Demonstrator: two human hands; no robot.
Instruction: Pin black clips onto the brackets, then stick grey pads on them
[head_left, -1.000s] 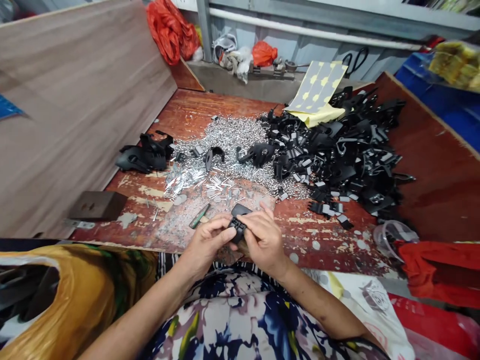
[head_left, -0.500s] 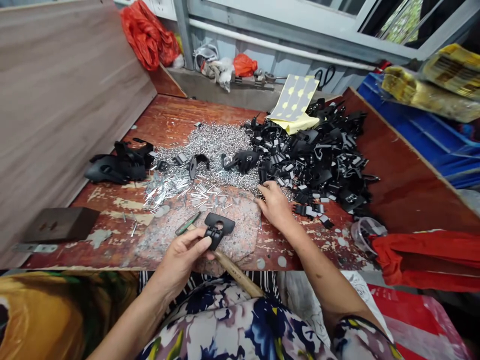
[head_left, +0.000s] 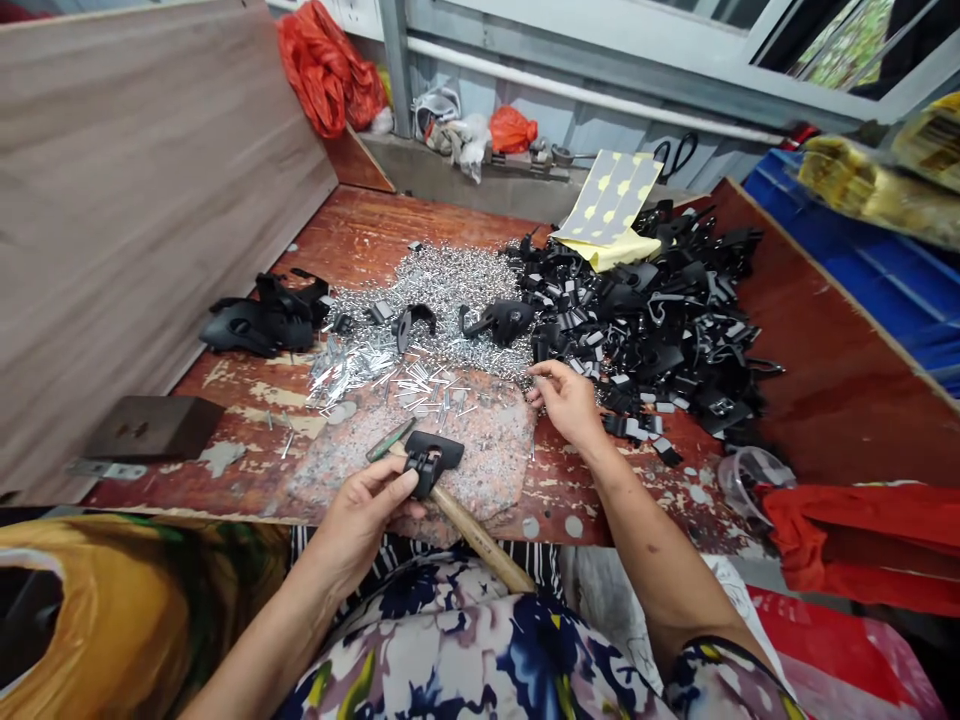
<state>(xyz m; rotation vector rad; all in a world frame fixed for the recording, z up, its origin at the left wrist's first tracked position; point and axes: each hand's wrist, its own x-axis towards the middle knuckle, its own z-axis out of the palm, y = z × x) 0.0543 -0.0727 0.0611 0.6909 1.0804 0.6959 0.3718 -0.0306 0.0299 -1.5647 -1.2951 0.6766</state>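
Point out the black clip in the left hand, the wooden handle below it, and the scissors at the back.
black clip (head_left: 435,450): head view, on its flat upper plate.
wooden handle (head_left: 484,541): head view, mid-shaft.
scissors (head_left: 679,160): head view, on the black handles.

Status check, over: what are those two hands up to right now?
Left hand grips black clip. Right hand fingertips at silver pins. Hammer handle lies just under clip.
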